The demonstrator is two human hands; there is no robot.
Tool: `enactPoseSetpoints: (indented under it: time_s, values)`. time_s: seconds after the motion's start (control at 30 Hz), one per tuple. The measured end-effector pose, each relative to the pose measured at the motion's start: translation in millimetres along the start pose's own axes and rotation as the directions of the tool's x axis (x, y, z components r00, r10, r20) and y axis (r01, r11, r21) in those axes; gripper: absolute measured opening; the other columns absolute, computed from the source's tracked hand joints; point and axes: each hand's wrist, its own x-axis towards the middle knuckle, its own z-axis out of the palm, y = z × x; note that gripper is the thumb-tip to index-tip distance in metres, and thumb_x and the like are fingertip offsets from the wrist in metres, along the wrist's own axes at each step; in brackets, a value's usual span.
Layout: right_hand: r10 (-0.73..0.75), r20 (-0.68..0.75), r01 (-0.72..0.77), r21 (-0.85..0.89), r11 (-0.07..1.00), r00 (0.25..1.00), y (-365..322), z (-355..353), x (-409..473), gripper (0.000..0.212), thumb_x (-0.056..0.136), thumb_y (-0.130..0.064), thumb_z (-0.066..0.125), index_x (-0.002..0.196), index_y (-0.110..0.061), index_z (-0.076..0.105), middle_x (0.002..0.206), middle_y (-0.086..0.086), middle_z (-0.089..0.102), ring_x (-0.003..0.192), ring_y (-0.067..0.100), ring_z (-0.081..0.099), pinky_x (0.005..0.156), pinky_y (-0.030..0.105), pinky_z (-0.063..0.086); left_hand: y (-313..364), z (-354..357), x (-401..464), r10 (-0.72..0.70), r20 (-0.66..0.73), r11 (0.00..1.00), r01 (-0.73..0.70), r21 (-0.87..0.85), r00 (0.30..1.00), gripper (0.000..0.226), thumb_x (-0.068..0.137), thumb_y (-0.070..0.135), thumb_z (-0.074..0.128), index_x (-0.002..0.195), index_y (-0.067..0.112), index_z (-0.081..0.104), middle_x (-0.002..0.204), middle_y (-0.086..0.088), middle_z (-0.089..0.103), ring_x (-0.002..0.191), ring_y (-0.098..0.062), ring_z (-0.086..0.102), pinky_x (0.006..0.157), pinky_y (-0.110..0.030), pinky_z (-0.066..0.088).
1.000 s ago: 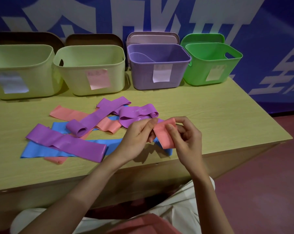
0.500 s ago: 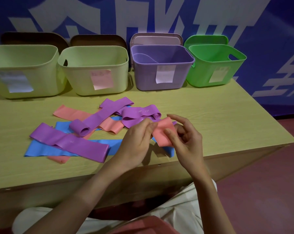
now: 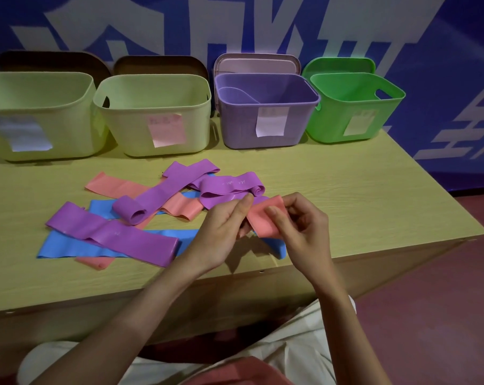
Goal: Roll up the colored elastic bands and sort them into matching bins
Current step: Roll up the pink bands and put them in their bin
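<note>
both hands, left hand (image 3: 224,232) and right hand (image 3: 301,226), pinch the pink band (image 3: 265,219) above the counter's (image 3: 346,195) near edge, each grip narrow on it, likely to roll it tight.

bare pale wooden tabletop (image 3: 360,195) lies open at centre right, a clear way to the purple plastic bin (image 3: 265,112) and green plastic bin (image 3: 357,107) at the top. at centre left, a heap of purple, pink and blue flat elastic bands (image 3: 129,218) covers the wood before the two pale yellow-green bins (image 3: 96,115).
</note>
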Motion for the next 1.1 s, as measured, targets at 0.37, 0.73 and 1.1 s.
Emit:
enactPoseSetpoints:
  time_s: [0.37,0.73,1.1]
  values:
    - [0.006,0.014,-0.007,0.046,0.999,1.000,-2,6,4,0.013,0.086,-0.024,0.066,0.084,-0.012,0.062,0.074,-0.004,0.063,0.068,0.004,0.055,0.064,0.016,0.043,-8,-4,-3,0.162,-0.056,0.958,-0.144,0.247,0.985,0.031,0.098,0.041,0.034,0.072,0.026,0.043,0.061,0.010,0.040,0.058,-0.012,0.038,0.061,-0.054,0.046]
    - [-0.050,0.117,0.049,0.015,0.999,0.992,-6,0,10,0.018,0.092,-0.011,0.060,0.109,-0.014,0.063,0.090,0.005,0.069,0.079,0.019,0.063,0.068,0.031,0.047,8,-9,0,-0.137,0.029,0.942,0.139,-0.306,0.990,0.033,0.097,0.025,0.037,0.066,0.013,0.037,0.050,0.013,0.033,0.044,-0.004,0.025,0.045,-0.018,0.022]
    - [-0.016,0.100,0.017,-0.013,1.000,0.995,-5,3,15,0.005,0.091,-0.018,0.059,0.090,-0.022,0.061,0.076,-0.015,0.063,0.067,0.000,0.055,0.061,0.015,0.041,1,-24,-2,0.088,0.024,0.993,-0.090,0.082,0.996,0.048,0.092,0.048,0.042,0.077,0.002,0.048,0.059,0.004,0.038,0.056,-0.013,0.036,0.052,-0.031,0.031]
